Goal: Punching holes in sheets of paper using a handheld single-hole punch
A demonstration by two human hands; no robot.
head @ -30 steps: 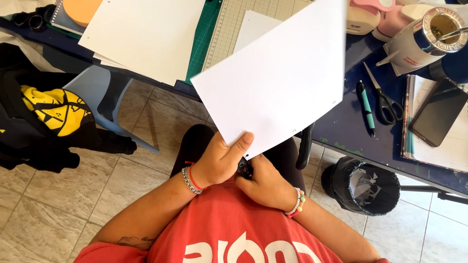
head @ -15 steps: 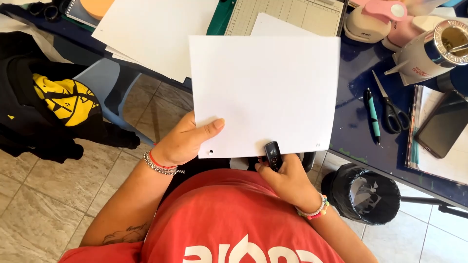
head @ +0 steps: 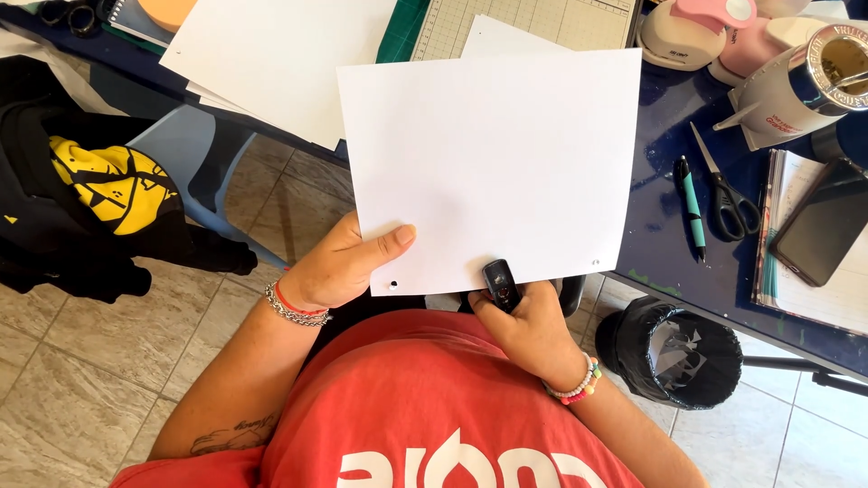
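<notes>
A white sheet of paper (head: 493,163) is held up in front of my chest, with small punched holes near its lower corners. My left hand (head: 344,267) grips its lower left edge, thumb lying on top. My right hand (head: 524,321) holds a small black hole punch (head: 500,282) clamped on the middle of the sheet's bottom edge.
A dark blue table (head: 660,190) holds more white sheets (head: 280,54), a green cutting mat (head: 533,18), scissors (head: 723,190), a teal pen (head: 692,203), a phone (head: 823,235), pink and beige punches (head: 696,32) and a tape roll (head: 836,68). A black bin (head: 674,352) stands on the tiled floor; a black and yellow bag (head: 90,199) lies on a chair.
The sheet has been turned from tilted to level. My right hand, earlier hidden under the paper, now shows with the punch on the bottom edge. My left hand shifted left along the edge.
</notes>
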